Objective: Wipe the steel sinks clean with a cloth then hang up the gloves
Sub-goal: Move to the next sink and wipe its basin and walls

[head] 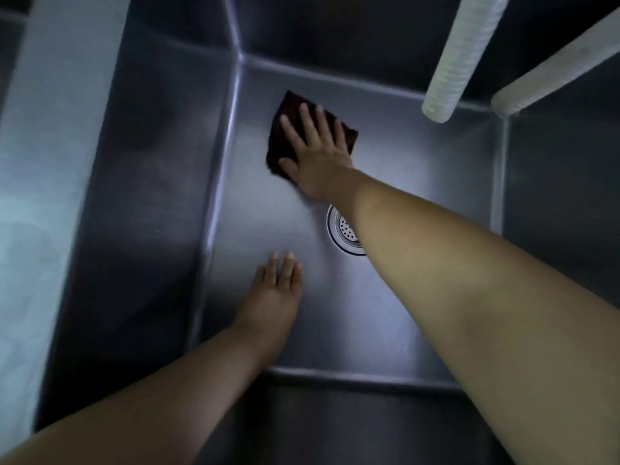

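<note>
I look straight down into a deep steel sink. My right hand lies flat with fingers spread on a dark brown cloth, pressing it on the sink floor near the far left corner. My left hand rests flat on the bare floor nearer to me, fingers straight, holding nothing. A round strainer drain lies between the hands, half hidden under my right forearm. No gloves are in view.
Two pale ribbed hoses hang over the far right of the sink, one ending above the floor, the other crossing the right wall. A wide steel rim runs along the left side.
</note>
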